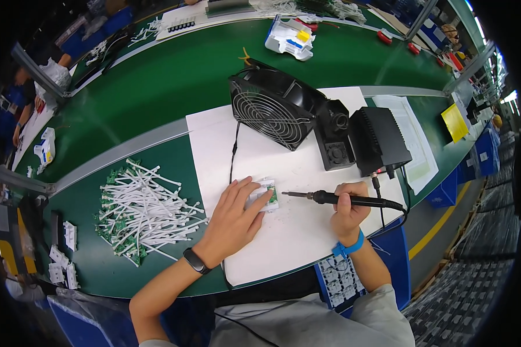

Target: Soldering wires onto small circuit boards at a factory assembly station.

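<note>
My right hand (351, 211) is closed round the black handle of a soldering iron (324, 198). The iron's tip points left, a little short of a small green circuit board (273, 195) in a white plastic housing (268, 206). Across that housing lies my left hand (235, 215), its fingers stretched over it and the index fingertip on the board. The thumb rests by the housing's lower edge, so the hand holds it against the white sheet (295, 243). Part of the housing is hidden under the fingers.
A black fan (272, 107) stands beyond my hands, beside a black iron stand (336, 151) and a black box (379, 141). To the left lies a heap of white cables with green boards (147, 211), near several white housings (63, 260). The iron's cord (396, 206) loops at right.
</note>
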A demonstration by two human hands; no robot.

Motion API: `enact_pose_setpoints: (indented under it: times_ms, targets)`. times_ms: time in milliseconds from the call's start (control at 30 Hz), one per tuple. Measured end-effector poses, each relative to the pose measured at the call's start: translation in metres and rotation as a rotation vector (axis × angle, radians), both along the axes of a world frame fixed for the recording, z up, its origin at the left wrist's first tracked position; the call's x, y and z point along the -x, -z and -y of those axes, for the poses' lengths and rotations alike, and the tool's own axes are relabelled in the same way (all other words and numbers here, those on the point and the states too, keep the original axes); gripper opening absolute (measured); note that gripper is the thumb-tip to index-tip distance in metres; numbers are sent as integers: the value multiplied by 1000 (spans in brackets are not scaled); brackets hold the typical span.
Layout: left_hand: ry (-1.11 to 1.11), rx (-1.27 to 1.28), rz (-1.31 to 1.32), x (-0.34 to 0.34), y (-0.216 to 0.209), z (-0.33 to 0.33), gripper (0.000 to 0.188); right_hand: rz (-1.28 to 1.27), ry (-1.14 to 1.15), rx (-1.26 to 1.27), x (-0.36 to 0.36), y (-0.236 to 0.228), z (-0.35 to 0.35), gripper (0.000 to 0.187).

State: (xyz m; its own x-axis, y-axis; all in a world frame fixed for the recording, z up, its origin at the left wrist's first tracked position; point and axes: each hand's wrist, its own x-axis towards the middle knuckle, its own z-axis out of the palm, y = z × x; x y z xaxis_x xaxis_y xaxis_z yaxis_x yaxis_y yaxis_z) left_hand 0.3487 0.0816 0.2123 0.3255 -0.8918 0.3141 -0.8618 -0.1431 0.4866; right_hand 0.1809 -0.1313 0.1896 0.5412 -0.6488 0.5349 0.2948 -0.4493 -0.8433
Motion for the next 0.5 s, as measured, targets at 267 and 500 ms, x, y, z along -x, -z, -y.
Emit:
enact_pose_setpoints:
  times_ms: [267,500]
  targets:
    - [6,-74,43,-7,-10,-4,53,-37,-76,8,2,-4,-1,16]
    - [38,-108,-6,-13,-13,-3,54,-56,-135,66,-3,-12,-2,14]
